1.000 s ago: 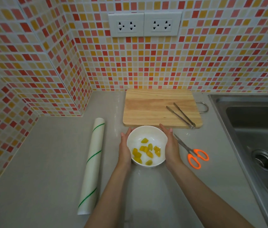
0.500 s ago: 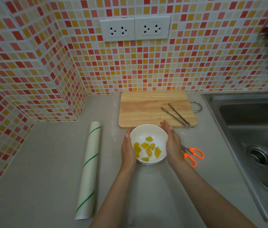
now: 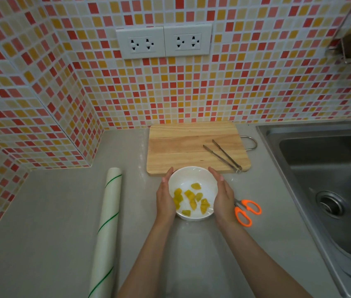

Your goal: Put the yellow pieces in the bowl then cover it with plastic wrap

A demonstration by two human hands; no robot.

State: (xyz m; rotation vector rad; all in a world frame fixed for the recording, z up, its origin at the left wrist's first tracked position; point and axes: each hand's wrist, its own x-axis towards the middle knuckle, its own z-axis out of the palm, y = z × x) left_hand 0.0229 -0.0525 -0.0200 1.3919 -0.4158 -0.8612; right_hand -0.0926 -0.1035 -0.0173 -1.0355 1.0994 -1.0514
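Note:
A white bowl (image 3: 192, 176) stands on the grey counter just in front of the cutting board. Several yellow pieces (image 3: 189, 195) lie in its bottom. My left hand (image 3: 166, 201) presses flat against the bowl's left side and my right hand (image 3: 223, 198) against its right side, fingers pointing away from me. Faint glints on and beside the bowl hint at clear film over it, but I cannot tell for sure. The roll of plastic wrap (image 3: 106, 229), white with green lines, lies lengthwise on the counter to the left, apart from my hands.
A wooden cutting board (image 3: 181, 147) with metal tongs (image 3: 223, 157) on it lies behind the bowl. Orange-handled scissors (image 3: 246, 211) rest right of my right hand. A steel sink (image 3: 331, 179) fills the right side. Tiled walls close off the back and left.
Both hands stay cupped around the bowl, which keeps its place in front of the board. My view has tilted up slightly.

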